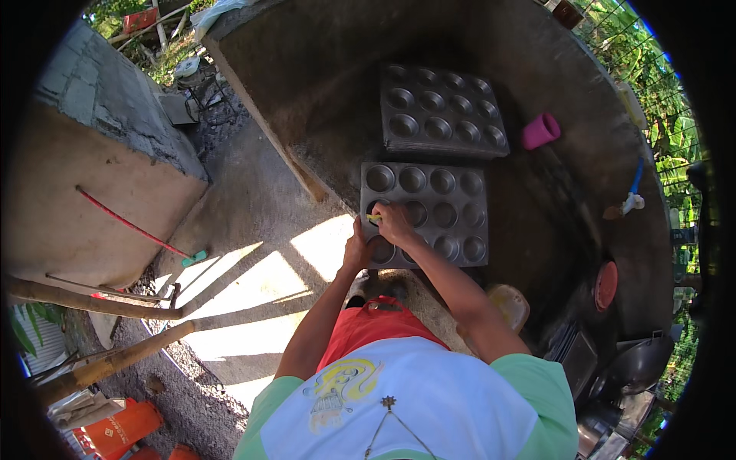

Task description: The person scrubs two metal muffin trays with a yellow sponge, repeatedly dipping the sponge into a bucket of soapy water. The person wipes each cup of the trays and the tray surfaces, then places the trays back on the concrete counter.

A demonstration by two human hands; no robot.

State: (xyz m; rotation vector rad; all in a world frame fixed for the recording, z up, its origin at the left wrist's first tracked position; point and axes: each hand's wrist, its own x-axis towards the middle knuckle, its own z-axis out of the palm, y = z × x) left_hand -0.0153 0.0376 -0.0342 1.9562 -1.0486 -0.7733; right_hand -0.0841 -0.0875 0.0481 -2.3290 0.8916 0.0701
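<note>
Before me a metal muffin pan [429,198] with rows of round cups lies on the dark concrete counter [322,126]. My left hand [357,248] grips its left edge, thumb up along the rim. Over a cup at the left of the middle row, my right hand [393,223] pinches a small yellow-green thing [374,218], perhaps a scrubbing pad; my fingers hide most of it. Just beyond, a stack of similar muffin pans [443,109] stands on the counter.
A pink plastic cup [541,131] lies tipped to the right of the stack. Farther right are a blue-handled brush [635,190] and a red round lid or dish [606,286]. A wok [638,365] and other metalware sit at the lower right. Orange gas cylinders [123,428] stand lower left.
</note>
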